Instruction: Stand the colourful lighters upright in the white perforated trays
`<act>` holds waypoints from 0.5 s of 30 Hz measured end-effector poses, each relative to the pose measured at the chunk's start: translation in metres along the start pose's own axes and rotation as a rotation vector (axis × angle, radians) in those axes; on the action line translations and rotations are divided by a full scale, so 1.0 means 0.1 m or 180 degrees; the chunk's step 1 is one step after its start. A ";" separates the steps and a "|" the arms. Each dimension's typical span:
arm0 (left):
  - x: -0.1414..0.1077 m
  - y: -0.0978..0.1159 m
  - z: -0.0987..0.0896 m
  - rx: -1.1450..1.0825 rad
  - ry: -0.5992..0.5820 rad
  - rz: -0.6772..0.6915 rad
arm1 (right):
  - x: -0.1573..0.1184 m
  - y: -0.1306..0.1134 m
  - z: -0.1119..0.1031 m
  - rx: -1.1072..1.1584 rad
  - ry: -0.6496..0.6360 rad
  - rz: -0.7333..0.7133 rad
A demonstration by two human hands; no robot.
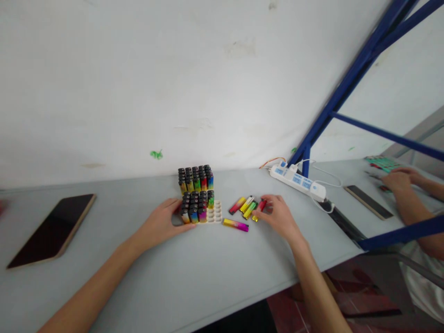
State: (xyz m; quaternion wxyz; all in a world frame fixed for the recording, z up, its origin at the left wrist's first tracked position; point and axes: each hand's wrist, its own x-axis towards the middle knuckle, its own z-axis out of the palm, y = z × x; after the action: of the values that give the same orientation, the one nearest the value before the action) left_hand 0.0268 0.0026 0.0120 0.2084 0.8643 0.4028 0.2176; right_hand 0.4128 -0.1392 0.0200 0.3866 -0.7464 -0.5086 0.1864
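A white tray [218,213] with round-edged slots stands on the grey table, its left part filled with upright lighters [194,210]; the slots at its right show bare. My left hand [164,219] grips the tray at its left end, fingers behind and thumb along the front edge. Over to the right, my right hand [277,215] has thumb and fingers closed on a red and yellow lighter [261,207]. Close beside it lie several loose lighters [247,203] in bright colours. A yellow and purple lighter [236,225] lies apart, nearer to me.
Behind the tray, against the wall, stands another block of upright lighters [196,180]. A dark phone or tablet [53,231] lies at left. A white power strip [298,180], a blue metal frame [326,111] and another phone [368,202] are at right. Another person's hands [402,180] work beyond the frame.
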 end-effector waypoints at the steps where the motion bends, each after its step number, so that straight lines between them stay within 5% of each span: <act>1: 0.00 0.01 0.00 -0.0005 0.0017 0.0023 | 0.02 -0.01 -0.02 0.0356 0.0046 0.0032; 8: 0.02 0.04 -0.02 -0.0083 -0.0004 0.0086 | 0.27 -0.48 -0.15 0.2421 0.0006 -0.0022; 15: 0.00 0.06 -0.03 -0.0055 -0.0015 0.0131 | 0.58 -1.04 0.28 0.2834 -0.1357 -0.0334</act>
State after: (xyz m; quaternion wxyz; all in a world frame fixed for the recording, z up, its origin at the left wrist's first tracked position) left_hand 0.0283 -0.0005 0.0175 0.2124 0.8710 0.3826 0.2232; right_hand 0.3540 -0.0572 0.0888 0.5641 -0.4276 -0.4842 0.5143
